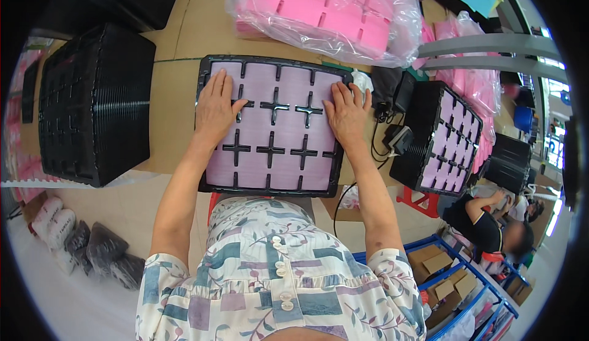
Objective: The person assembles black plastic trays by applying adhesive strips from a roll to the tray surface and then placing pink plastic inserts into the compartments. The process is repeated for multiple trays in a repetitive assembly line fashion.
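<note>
Flat in front of me on the table lies a black plastic tray (204,181) with cross-shaped ridges. A pale lilac foam sheet (254,132) covers its floor, and the black ridges come up through slots in the sheet. My left hand (216,107) rests on the sheet's upper left part, fingers stretched out and thumb beside a cross ridge. My right hand (348,113) lies along the tray's right edge, fingers spread over sheet and rim. Neither hand grips anything.
A tall stack of black trays (116,102) stands at left. Another stack (423,138), topped with a lilac sheet, stands at right, near black cables (381,145). Pink foam sheets (319,10) in clear plastic lie at the far side. Another person (485,218) sits at lower right.
</note>
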### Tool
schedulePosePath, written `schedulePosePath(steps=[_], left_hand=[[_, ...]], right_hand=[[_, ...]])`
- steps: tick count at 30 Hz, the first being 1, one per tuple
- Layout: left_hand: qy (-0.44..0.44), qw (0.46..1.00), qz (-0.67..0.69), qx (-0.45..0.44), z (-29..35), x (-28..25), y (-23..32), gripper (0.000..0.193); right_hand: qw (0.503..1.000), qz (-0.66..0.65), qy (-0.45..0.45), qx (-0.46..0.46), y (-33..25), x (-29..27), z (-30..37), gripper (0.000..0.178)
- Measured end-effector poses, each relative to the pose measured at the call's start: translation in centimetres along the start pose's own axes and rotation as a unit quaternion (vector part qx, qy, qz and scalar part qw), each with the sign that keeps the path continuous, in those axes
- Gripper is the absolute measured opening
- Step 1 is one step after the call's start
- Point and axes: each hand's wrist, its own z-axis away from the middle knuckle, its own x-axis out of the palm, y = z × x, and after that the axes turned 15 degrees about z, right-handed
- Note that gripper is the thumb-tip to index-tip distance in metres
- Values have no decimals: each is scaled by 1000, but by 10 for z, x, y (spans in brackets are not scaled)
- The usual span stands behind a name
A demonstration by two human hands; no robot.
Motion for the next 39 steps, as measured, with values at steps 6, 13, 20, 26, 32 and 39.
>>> schedulePosePath(steps=[6, 13, 20, 26, 32, 39], left_hand=[[-26, 1000, 7, 2, -10, -5, -8, 51], [-19, 996, -51, 75, -1, -13, -25, 53], [-8, 997, -40, 68, 13, -19, -35, 51], [13, 996, -34, 76, 6, -10, -40, 44], [7, 997, -47, 64, 9, -25, -40, 49], [40, 979, 95, -176, 158, -45, 17, 91]], right_hand=[[972, -232, -7, 18, 27, 8, -8, 36], [998, -40, 3, -53, 23, 4, 3, 46], [998, -43, -24, -49, 22, 10, 13, 47], [997, -78, -26, -16, 18, 13, 5, 47], [996, -87, -2, -31, 18, -3, 21, 43], [984, -120, -82, -102, -13, -68, 160, 50]])
